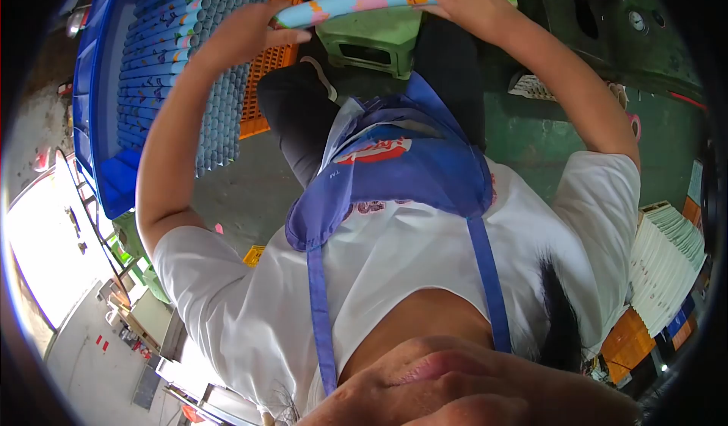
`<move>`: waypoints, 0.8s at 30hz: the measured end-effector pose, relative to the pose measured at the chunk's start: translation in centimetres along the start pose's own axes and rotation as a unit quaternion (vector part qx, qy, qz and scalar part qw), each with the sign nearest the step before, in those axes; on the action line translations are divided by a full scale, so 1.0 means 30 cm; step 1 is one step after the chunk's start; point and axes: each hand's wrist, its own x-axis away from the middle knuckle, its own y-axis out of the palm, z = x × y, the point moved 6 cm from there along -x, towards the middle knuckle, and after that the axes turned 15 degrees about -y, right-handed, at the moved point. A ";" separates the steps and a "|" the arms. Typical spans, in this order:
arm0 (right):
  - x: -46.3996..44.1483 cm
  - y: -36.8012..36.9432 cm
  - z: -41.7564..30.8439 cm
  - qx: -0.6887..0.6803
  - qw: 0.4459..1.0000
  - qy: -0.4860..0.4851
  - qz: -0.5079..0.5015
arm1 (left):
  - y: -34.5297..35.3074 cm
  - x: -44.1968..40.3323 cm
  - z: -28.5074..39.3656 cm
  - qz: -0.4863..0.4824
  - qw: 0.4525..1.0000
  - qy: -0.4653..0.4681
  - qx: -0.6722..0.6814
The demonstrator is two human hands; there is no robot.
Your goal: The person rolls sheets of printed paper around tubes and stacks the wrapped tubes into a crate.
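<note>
One light-blue printed tube (371, 0), marked with pink and orange shapes, lies nearly level at 12 o'clock, above a green stool (371, 40). The right hand (464, 3), at 1 o'clock, grasps it near its green-tipped end. The left hand (250, 35), at 11 o'clock, meets the other end with its thumb stretched out below; its fingers are shadowed, so I cannot tell whether they truly grip. Just beyond that wrist, at 10 o'clock, similar stacked tubes (163, 69) fill a blue crate (87, 122), beside an orange basket (256, 100). A blue apron (409, 176) occupies the centre. A round dial (637, 21) shows at 2 o'clock; a white stack (663, 274) stands between 3 and 4.
</note>
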 end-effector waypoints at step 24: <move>-0.022 0.040 -0.053 -0.168 0.986 0.011 -0.007 | 0.090 0.031 -0.118 -0.195 0.971 0.026 0.138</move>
